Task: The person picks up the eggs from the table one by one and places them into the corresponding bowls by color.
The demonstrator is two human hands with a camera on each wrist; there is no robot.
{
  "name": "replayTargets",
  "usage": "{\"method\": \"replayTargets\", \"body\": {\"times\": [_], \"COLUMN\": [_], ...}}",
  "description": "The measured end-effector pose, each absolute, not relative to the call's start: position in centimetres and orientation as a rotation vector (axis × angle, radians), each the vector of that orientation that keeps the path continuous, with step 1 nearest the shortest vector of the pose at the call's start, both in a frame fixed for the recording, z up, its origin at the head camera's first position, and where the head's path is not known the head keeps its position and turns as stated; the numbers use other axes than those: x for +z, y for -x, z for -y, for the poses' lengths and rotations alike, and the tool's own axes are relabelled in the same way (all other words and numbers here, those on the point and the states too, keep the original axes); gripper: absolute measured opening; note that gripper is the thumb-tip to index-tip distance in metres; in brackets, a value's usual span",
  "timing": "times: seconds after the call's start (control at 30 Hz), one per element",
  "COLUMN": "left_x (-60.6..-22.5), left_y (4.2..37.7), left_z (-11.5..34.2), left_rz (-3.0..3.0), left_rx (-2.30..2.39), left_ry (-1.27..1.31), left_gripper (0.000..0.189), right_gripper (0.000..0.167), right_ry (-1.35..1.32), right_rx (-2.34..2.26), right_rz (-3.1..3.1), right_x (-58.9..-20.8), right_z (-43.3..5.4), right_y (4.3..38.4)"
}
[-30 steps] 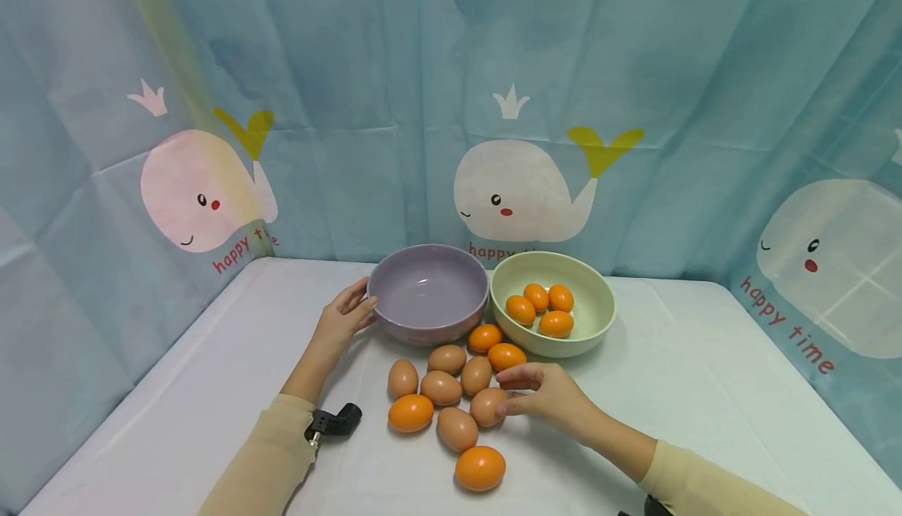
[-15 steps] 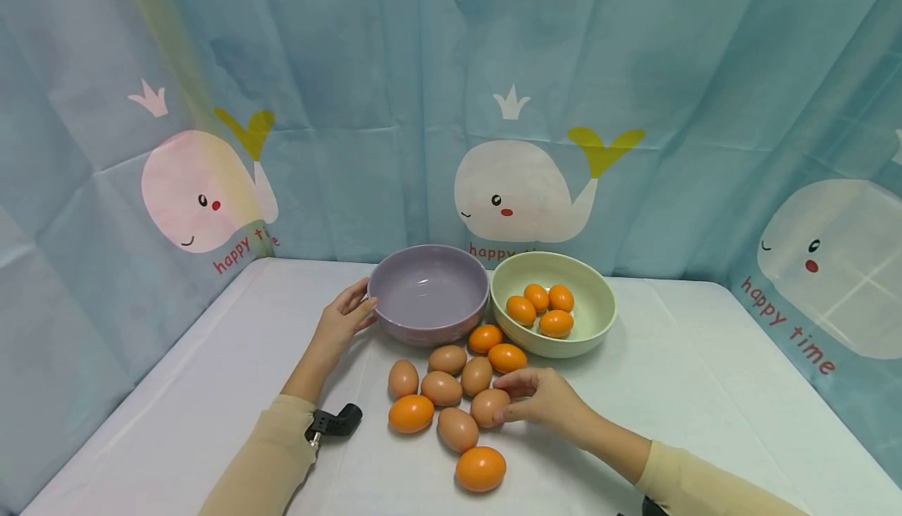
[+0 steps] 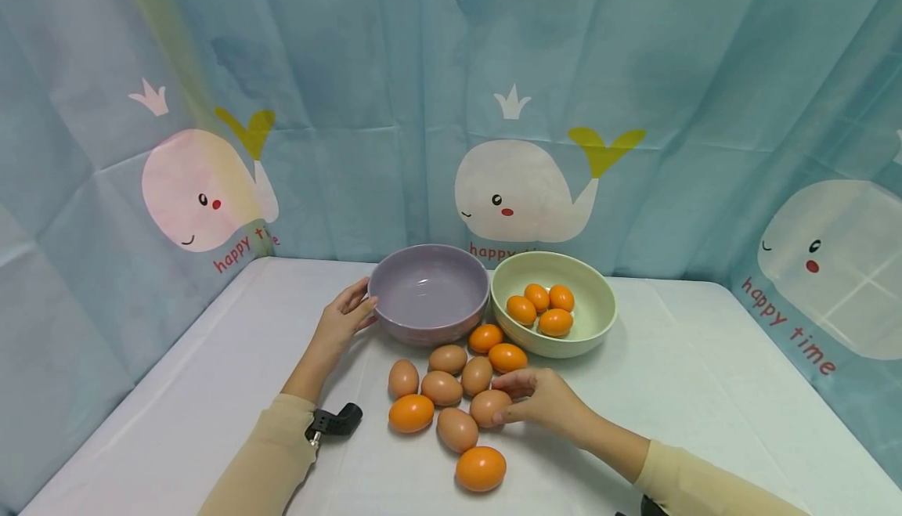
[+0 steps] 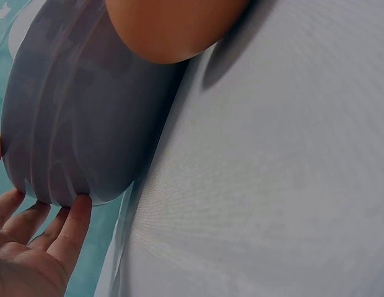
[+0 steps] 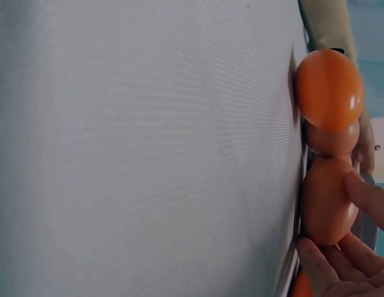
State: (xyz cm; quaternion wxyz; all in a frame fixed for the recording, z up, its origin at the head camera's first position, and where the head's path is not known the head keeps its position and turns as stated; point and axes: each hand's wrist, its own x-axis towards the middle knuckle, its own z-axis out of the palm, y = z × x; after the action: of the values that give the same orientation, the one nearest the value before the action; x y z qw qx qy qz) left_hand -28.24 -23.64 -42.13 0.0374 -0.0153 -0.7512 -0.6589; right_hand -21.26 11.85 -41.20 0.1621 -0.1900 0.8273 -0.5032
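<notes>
My left hand [image 3: 340,320] rests its fingertips and thumb against the outer left side of the purple bowl [image 3: 430,297]. The left wrist view shows its fingers [image 4: 71,229] stretched out along the bowl wall [image 4: 87,111]. Lower right, my right hand [image 3: 546,402] holds a brown egg [image 3: 488,409] on the table, thumb on the near side and fingers behind. In the right wrist view that brown egg [image 5: 328,201] sits between the thumb [image 5: 365,195] and the fingers. Several brown eggs [image 3: 441,388] and orange eggs [image 3: 481,469] lie close around it.
A pale green bowl [image 3: 599,304] with several orange eggs [image 3: 556,322] in it stands right of the purple bowl. Two orange eggs [image 3: 507,357] lie in front of the bowls. A whale-print curtain [image 3: 338,148] hangs behind the white tabletop [image 3: 705,375].
My right hand has moved slightly left, and its thumb and fingers have closed around the brown egg. The left hand and both bowls have stayed put.
</notes>
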Motion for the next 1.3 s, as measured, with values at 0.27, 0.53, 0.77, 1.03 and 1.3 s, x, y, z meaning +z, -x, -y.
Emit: {"method": "replayTargets", "body": {"times": [0.27, 0.53, 0.77, 1.03, 1.3], "left_x": [-42.1, -42.0, -42.0, -41.9, -42.1], "left_y": [28.2, 28.1, 28.1, 28.2, 28.0], "left_z": [23.8, 23.7, 23.7, 23.8, 23.8], "left_rz": [2.302, 2.281, 2.295, 2.297, 2.296], "left_rx": [-2.026, -2.05, -2.045, -2.026, -2.032], "left_ry": [0.051, 0.061, 0.068, 0.08, 0.072], "left_gripper": [0.063, 0.065, 0.063, 0.061, 0.063], "right_gripper": [0.044, 0.04, 0.042, 0.047, 0.042], "right_ry": [0.538, 0.488, 0.487, 0.544, 0.539], "right_rx": [-1.405, -1.364, -1.409, -1.471, -1.425], "right_rz": [-2.392, -2.445, -2.433, -2.409, -2.42], "right_x": [-41.2, -40.8, -38.8, -35.9, -33.9], "right_z": [-11.6, -11.3, -11.2, -9.9, -7.5], "right_y": [21.3, 21.1, 21.4, 23.1, 25.4]}}
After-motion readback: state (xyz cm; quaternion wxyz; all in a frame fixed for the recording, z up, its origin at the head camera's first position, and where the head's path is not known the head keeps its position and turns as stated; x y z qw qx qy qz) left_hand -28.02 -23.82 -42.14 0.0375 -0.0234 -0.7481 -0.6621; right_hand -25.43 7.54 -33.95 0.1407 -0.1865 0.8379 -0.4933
